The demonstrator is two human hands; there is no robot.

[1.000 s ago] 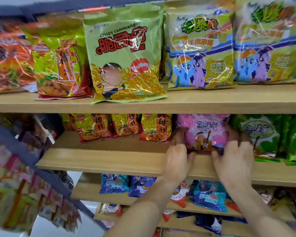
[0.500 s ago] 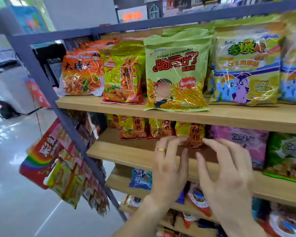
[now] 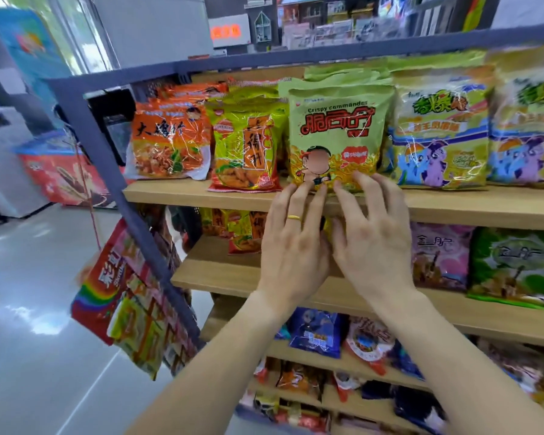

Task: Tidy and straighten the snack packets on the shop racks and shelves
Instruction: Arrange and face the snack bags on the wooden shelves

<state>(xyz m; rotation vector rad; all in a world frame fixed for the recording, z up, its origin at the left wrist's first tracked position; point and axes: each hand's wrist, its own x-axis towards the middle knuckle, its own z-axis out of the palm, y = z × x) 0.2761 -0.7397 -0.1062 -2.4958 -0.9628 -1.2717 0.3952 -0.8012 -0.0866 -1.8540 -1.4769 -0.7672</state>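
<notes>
we find both hands raised to the light green "crispy commander" foil snack packet (image 3: 339, 136), which stands upright on the top wooden shelf board (image 3: 170, 191) and serves as our landmark. the left hand (image 3: 291, 246), bearing a gold ring (image 3: 294, 218), has its fingers straight and spread, tips reaching the packet's lower edge at its left corner. the right hand (image 3: 374, 243) is likewise spread, its fingertips at the lower edge toward the right. neither hand grips anything; whether the tips actually touch the foil we cannot tell.

just left of the landmark stands a green-and-red glossy snack packet (image 3: 247, 149), whose base overhangs the shelf edge slightly; further left, an orange foil noodle packet (image 3: 170, 142). just right of it, a yellow-green pony-printed packet (image 3: 440, 133).

in our judgement the step in hand is squaring the landmark packet. we recommend pressing both bottom corners evenly so it slides back without twisting, keeping pressure low on the bag to avoid toppling it, and not nudging its neighbours.
</notes>
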